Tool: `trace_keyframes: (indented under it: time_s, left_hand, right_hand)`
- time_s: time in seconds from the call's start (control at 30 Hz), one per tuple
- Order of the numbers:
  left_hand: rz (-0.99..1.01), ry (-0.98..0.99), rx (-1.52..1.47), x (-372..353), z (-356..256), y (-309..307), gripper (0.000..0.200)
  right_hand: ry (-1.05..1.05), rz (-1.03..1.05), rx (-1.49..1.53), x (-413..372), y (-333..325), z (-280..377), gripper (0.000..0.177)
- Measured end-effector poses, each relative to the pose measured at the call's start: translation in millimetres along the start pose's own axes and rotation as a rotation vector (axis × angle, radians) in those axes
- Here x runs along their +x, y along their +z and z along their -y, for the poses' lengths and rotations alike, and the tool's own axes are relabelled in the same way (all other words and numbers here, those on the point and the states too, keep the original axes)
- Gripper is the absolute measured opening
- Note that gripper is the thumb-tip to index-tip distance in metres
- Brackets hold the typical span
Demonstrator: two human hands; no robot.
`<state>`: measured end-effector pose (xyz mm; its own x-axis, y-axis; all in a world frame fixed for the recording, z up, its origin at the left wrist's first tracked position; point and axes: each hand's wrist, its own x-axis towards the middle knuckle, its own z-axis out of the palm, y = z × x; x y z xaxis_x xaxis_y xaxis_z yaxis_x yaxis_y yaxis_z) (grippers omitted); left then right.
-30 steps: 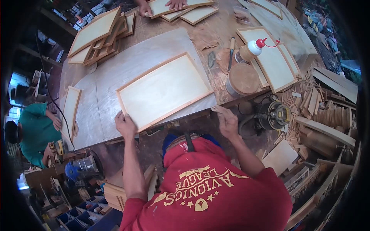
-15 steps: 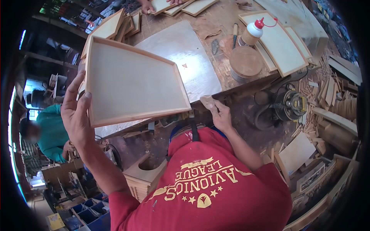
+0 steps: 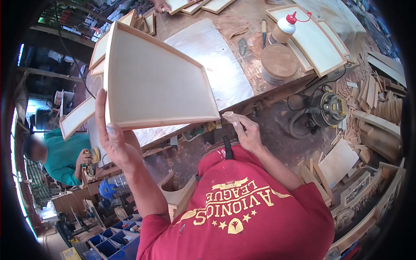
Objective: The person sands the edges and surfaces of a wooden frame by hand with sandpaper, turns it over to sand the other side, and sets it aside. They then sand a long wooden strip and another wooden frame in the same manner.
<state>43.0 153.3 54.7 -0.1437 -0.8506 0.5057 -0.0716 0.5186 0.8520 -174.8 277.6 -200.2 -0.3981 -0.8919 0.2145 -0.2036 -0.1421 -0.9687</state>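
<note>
My left hand [image 3: 117, 145] grips a shallow wooden tray [image 3: 158, 82] with a pale panel and slanted rim by its left edge, thumb on the near side. The tray is tilted up over the near side of the workbench. My right hand [image 3: 248, 133] pinches a folded beige piece that looks like sandpaper [image 3: 230, 116], right beside the tray's near right corner. Under the tray, a whitish sheet [image 3: 221, 65] lies on the workbench [image 3: 234, 28].
Similar trays [image 3: 314, 41] lie at the right, with a glue bottle [image 3: 284, 29] and round container [image 3: 278, 63] beside them. A co-worker in teal [image 3: 65, 151] holds a yellow sander [image 3: 93, 155]. Another person's hand [image 3: 161, 5] is at the top. A vacuum [image 3: 331, 108] stands among wood scraps.
The tray has shifted a little right and tipped in my left hand. My right hand stays near its corner with the folded piece. The co-worker's sander has come into view.
</note>
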Motion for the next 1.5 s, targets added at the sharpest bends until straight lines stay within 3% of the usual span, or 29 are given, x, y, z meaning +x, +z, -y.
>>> trace_keyframes:
  time_s: [0.17,0.3,0.4,0.43,0.57,0.7,0.8,0.93,1.0,1.17,1.33,1.5]
  left_hand:
    - [0.076,0.095,-0.033,-9.1,12.5,-12.0,0.081]
    - [0.021,0.117,0.103,-16.7,12.7,-6.7,0.082]
    - [-0.059,0.5,0.522,-5.8,16.1,-2.5,0.082]
    - [-0.066,0.543,0.591,-3.4,19.2,-3.2,0.08]
    - [-0.029,0.672,0.416,14.0,34.3,15.5,0.072]
    - [-0.063,0.757,0.398,29.6,32.0,44.7,0.068]
    - [-0.057,0.776,0.42,35.1,28.0,57.1,0.067]
    - [-0.024,0.772,0.412,34.5,29.7,55.6,0.062]
    - [-0.027,0.763,0.434,31.8,27.2,54.1,0.06]
    - [0.057,0.722,0.464,26.5,24.0,42.3,0.073]
    - [0.208,0.611,0.577,17.7,-3.1,30.2,0.087]
    - [0.147,0.546,0.474,4.2,8.0,23.3,0.093]
  right_hand:
    - [-0.103,-0.103,-0.046,9.2,19.8,19.7,0.028]
    - [-0.286,-0.108,-0.039,24.6,40.2,61.0,0.03]
    - [-0.439,-0.068,-0.001,30.7,60.0,87.6,0.03]
    - [-0.445,-0.074,0.006,29.8,63.0,97.3,0.031]
    - [-0.469,-0.084,0.054,33.5,62.9,133.7,0.035]
    - [-0.633,-0.093,0.12,54.4,53.1,191.0,0.04]
    - [-0.671,-0.16,0.084,58.9,51.8,177.7,0.041]
    - [-0.485,-0.178,-0.077,29.8,55.9,75.2,0.039]
    - [-0.382,-0.163,-0.155,17.9,41.9,55.3,0.036]
    - [-0.178,-0.168,-0.204,18.1,5.5,38.7,0.029]
    - [-0.187,-0.168,-0.085,29.4,0.3,58.7,0.029]
    - [-0.174,-0.113,-0.081,25.1,5.3,52.9,0.026]
